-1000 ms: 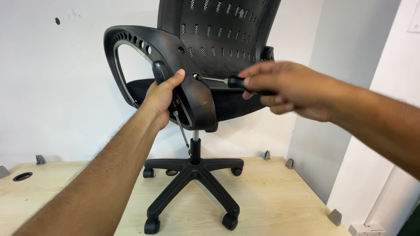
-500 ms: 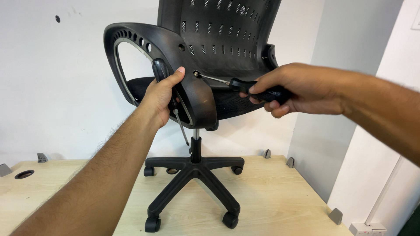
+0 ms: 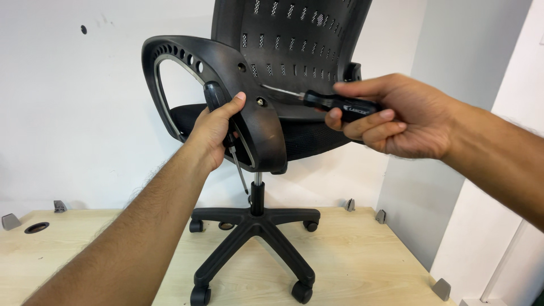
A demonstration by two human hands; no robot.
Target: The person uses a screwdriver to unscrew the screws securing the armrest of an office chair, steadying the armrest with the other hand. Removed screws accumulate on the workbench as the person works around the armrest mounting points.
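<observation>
White walls behind, and a pale wooden desk top [image 3: 351, 255] underneath, which is where the black office chair [image 3: 294, 51] is standing on its wheeled base. Only the head view to go on, so here's what I've got. My left hand [image 3: 212, 133] is wrapped around the front of the curved plastic armrest [image 3: 226, 73], and it also pins a second screwdriver [image 3: 226, 127] against it, shaft hanging down. My right hand [image 3: 391, 116] is closed around the black handle of the screwdriver [image 3: 334, 105] I'm working with, fingers curled tight, thumb on top. Its metal shaft runs left toward a screw hole [image 3: 260, 102] on the armrest's inner face, tip just beside it; can't tell if it's seated. To do this well I'd say keep the shaft square to the hole, push in firmly while turning, and brace the armrest so it doesn't wobble.
</observation>
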